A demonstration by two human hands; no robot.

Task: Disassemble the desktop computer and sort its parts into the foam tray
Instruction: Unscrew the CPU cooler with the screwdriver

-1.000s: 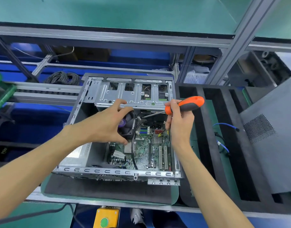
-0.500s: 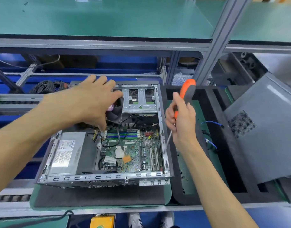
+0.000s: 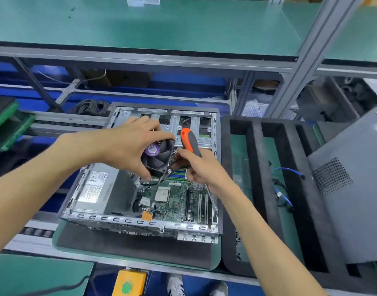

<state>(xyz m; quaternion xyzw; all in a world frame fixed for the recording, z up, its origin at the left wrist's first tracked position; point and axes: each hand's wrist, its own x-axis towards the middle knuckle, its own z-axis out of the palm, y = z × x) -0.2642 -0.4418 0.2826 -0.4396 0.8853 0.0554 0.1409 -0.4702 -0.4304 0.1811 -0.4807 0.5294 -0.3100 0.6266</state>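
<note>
Step in hand: the cooler fan (image 3: 158,159) is judged to be lifted clear of the motherboard (image 3: 172,199), with the bare processor (image 3: 162,193) exposed beneath it.
Left hand (image 3: 127,146): curled round the fan, which is gripped by its far and near edges above the open computer case (image 3: 140,218).
Right hand (image 3: 201,167): closed round the screwdriver (image 3: 190,144), orange handle up and shaft slanting down toward the case's right wall; its fingertips are seen touching the fan's right corner.
Fan cable (image 3: 159,182): a dark lead is seen running from the fan down to the board; whether it is plugged in cannot be told.
Foam tray (image 3: 255,189): set just beside the case's right edge, with blue cables (image 3: 286,199) lying in one middle slot.
Side panel (image 3: 354,189): laid over the tray's right edge.
Risk, cable: if the lead is attached, the connector or the board header could be strained when the fan is carried off.
Risk, screwdriver: the tip could be dragged across the slots along the board's right edge, since that hand is doing two jobs.
Risk, fan: it could be dropped onto the exposed processor if the grip slips.
</note>
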